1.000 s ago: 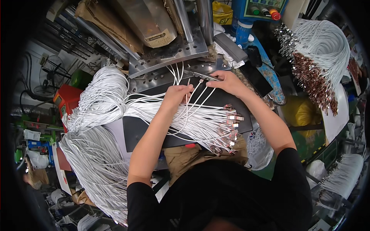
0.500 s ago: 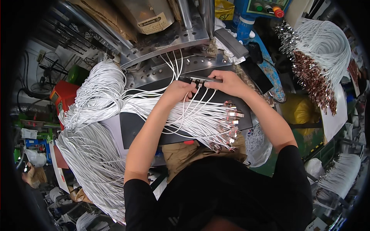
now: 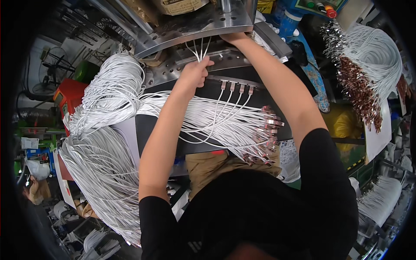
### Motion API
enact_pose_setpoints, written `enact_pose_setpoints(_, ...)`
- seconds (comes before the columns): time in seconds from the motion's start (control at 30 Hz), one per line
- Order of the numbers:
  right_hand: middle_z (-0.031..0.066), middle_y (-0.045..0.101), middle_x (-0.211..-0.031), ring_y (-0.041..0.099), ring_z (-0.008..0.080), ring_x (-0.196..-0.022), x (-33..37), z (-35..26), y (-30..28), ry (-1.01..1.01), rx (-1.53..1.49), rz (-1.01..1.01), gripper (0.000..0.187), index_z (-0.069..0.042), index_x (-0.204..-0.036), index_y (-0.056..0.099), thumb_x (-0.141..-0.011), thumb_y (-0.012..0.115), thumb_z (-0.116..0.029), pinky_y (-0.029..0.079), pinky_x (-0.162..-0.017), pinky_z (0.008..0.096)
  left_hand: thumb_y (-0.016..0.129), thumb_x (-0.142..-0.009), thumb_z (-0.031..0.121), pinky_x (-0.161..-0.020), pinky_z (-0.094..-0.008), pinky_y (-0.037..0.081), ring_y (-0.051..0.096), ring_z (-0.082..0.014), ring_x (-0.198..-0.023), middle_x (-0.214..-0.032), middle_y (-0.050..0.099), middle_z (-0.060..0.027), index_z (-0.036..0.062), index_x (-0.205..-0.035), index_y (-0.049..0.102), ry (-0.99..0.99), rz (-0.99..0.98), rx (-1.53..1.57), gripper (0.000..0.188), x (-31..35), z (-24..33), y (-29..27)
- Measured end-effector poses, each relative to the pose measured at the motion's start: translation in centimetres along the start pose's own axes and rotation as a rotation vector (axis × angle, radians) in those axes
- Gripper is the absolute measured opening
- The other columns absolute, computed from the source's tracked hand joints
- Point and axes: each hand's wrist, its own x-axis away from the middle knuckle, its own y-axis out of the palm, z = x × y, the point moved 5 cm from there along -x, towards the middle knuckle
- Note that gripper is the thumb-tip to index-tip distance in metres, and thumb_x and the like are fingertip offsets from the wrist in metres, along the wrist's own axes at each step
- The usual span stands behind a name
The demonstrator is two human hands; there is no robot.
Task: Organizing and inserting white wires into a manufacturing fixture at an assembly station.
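My left hand is closed around a few white cables that run up under the metal upper plate of a press. Under that plate's right end reaches my right hand, its fingers hidden. Just below the press, a dark bar lies on the black work surface, with several cable plugs standing in a row along it. White cables curve from these plugs down over a large cable bundle, whose metal-ended plugs fan out at the right.
Thick coils of white cable lie at the left beside a red machine. More cable hangs over the surface's left edge. At the right hangs another big cable bunch; a blue bottle stands near the press.
Both hands have left the bar with the plugs. My left hand has moved up to the cables at the press and closed on them; my right hand has reached forward under the plate.
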Motion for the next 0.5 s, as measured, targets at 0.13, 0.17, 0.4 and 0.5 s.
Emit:
enact_pose_setpoints(0.13, 0.0174, 0.063, -0.119, 0.06, 0.0339, -0.108, 1.0, 9.9, 2.2, -0.008, -0.054, 0.004, 0.031, -0.005, -0.12, 0.062, -0.094, 0.059, -0.022, 0.048, -0.093, 0.0436, 0.058, -0.102, 0.036, -0.064, -0.0246, 0.042, 0.054, -0.0103, -0.072, -0.083, 0.062, -0.0024, 0.0023, -0.114, 0.065, 0.099, 0.112, -0.227, 0.037, 0.9, 0.5, 4.1)
enact_pose_setpoints(0.17, 0.0171, 0.063, -0.12, 0.059, 0.0332, -0.108, 0.0, 5.0, 3.3, -0.057, -0.09, 0.01, 0.032, -0.005, -0.12, 0.061, -0.094, 0.059, -0.023, 0.048, -0.093, 0.0431, 0.059, -0.101, 0.038, -0.062, -0.0246, 0.039, 0.051, -0.0095, -0.069, -0.08, 0.06, -0.0009, 0.0038, -0.113, 0.066, 0.215, 0.193, -0.318, 0.037, 3.4, 0.3, 2.1)
enact_pose_setpoints(0.4, 0.0167, 0.062, -0.122, 0.059, 0.0319, -0.11, 0.7, 0.9, -1.8, -0.131, 0.21, 0.068, 0.039, -0.004, -0.124, 0.06, -0.093, 0.062, -0.028, 0.048, -0.093, 0.0413, 0.048, -0.103, 0.033, -0.066, -0.029, 0.042, 0.054, -0.0131, -0.07, -0.078, 0.06, -0.003, 0.0023, -0.091, 0.066, 0.946, 1.078, -0.603, 0.037, 19.8, 13.7, -9.7)
enact_pose_setpoints(0.5, 0.0199, 0.068, -0.101, 0.063, 0.0395, -0.103, 1.4, -4.2, -4.5, -0.037, -0.198, 0.071, 0.029, -0.006, -0.112, 0.067, -0.092, 0.064, -0.027, 0.049, -0.09, 0.048, 0.049, -0.101, 0.053, -0.066, -0.0317, 0.046, 0.059, -0.0146, -0.068, -0.072, 0.064, -0.0085, -0.001, -0.093, 0.07, 0.545, 1.48, -0.558, 0.059, 25.0, 10.2, -24.8)
